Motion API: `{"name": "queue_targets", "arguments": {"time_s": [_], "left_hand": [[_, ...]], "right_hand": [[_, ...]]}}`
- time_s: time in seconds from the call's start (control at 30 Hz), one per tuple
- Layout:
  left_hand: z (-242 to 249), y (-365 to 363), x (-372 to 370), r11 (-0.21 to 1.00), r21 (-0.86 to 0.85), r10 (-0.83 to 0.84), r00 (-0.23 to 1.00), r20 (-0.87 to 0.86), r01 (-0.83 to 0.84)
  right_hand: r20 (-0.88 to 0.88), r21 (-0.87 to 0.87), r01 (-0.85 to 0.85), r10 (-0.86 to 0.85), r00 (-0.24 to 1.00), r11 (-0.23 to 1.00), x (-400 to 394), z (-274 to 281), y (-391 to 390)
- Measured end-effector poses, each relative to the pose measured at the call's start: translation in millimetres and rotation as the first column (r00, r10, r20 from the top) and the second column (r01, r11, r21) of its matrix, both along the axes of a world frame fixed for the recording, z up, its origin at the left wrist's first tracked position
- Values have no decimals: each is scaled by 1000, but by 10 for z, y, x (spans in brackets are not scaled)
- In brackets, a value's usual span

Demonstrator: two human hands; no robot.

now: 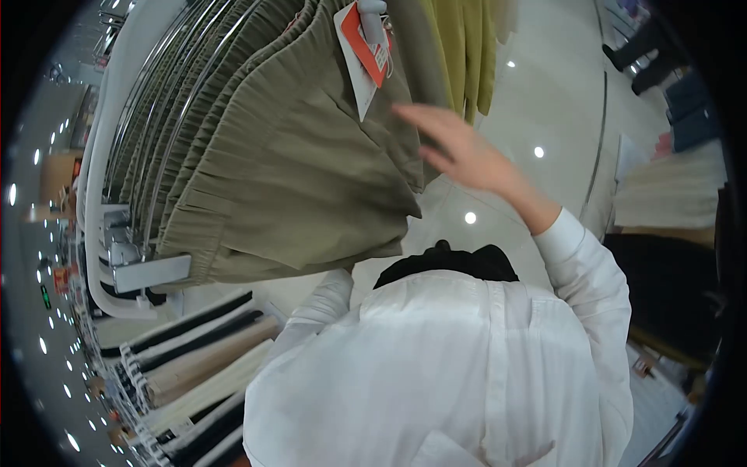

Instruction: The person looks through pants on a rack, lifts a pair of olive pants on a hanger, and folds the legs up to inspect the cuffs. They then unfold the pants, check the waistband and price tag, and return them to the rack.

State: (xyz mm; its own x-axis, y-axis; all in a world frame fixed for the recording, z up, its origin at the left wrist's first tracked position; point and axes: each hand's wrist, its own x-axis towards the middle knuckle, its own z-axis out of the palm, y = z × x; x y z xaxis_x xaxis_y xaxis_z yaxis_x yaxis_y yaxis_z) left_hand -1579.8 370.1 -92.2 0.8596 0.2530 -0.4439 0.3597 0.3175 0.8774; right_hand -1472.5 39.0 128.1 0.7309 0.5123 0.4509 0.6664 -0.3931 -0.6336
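Olive-green pants point(303, 179) with a gathered elastic waistband hang at the front of a packed row. Orange and white paper tags point(366, 50) dangle on their upper right part, beside a small grey security tag point(373, 21). My right hand point(459, 148) is at the right edge of the pants, slightly blurred, fingers stretched out and thumb apart, with nothing in it. Its fingertips overlap the cloth just below the tags. My left sleeve point(320, 300) runs up under the lower edge of the pants, and the left hand is hidden behind them.
A white rack frame point(92, 194) with metal hangers point(187, 93) stands at the left. Yellow-green pants point(467, 54) hang farther back. Below left is another row of folded garments point(202, 366). Clothes point(669, 194) lie at the right, and a person's legs point(654, 50) show at the far upper right.
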Motion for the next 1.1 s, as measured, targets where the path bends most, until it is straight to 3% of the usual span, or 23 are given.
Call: {"name": "queue_targets", "arguments": {"time_s": [0.03,0.1,0.13,0.2,0.3,0.33,0.37,0.4,0.43,0.47,0.53,0.57,0.67,0.8,0.87,0.9,1.0,1.07,1.1], "left_hand": [[18,-37,88,998,-25,66,998,15,-66],[59,-101,102,976,-80,206,977,54,-201],[81,-131,64,956,-105,281,957,67,-274],[145,-133,-119,893,-147,438,897,69,-425],[196,-360,-205,767,-200,632,772,69,-610],[426,-497,-214,770,-103,631,729,266,-629],[798,-666,-216,753,-4,588,671,451,-658],[1228,-939,-178,676,45,611,594,524,-735],[1566,-1183,-139,589,88,616,516,594,-804],[1690,-1293,-146,564,87,629,496,599,-821],[1862,-1420,-200,677,44,372,393,841,-735],[1996,-1450,-187,596,172,370,459,808,-785],[2451,-1491,-46,414,433,363,582,728,-801],[2764,-1474,-37,458,215,505,452,736,-862],[2798,-1484,-64,418,198,519,412,749,-886],[2827,-1515,-85,394,229,541,426,725,-890],[2820,-1445,-163,429,243,540,463,703,-870],[2727,-1324,-238,455,172,560,431,707,-874],[2596,-1189,-315,436,269,551,491,674,-859]], "right_hand": [[-8,37,32,-32,999,999,133,66,-97],[187,174,28,-61,981,984,461,224,-253],[190,170,-15,-18,982,985,654,291,-352],[-14,362,112,-115,993,925,1002,420,-495],[-140,391,-36,98,985,920,1321,706,-641],[-132,392,-71,132,982,917,1426,705,-643],[-275,337,-180,279,920,924,1499,662,-616],[-421,294,-295,400,814,909,1565,609,-612],[-325,433,-451,602,729,780,1569,578,-576],[-320,435,-476,625,712,764,1581,568,-579],[-406,466,-446,633,659,764,1575,543,-606],[-503,444,-448,630,592,776,1542,649,-656],[-520,544,-432,693,499,719,1680,666,-542],[-385,544,-516,743,548,662,1619,996,-496],[-116,600,-458,638,761,656,1706,981,-441],[-2,622,-513,656,754,591,1837,904,-354],[-41,480,-543,636,770,689,1965,850,-350],[-83,552,-545,692,717,631,1843,824,-379],[-196,595,-519,737,647,614,1775,798,-438]]}}
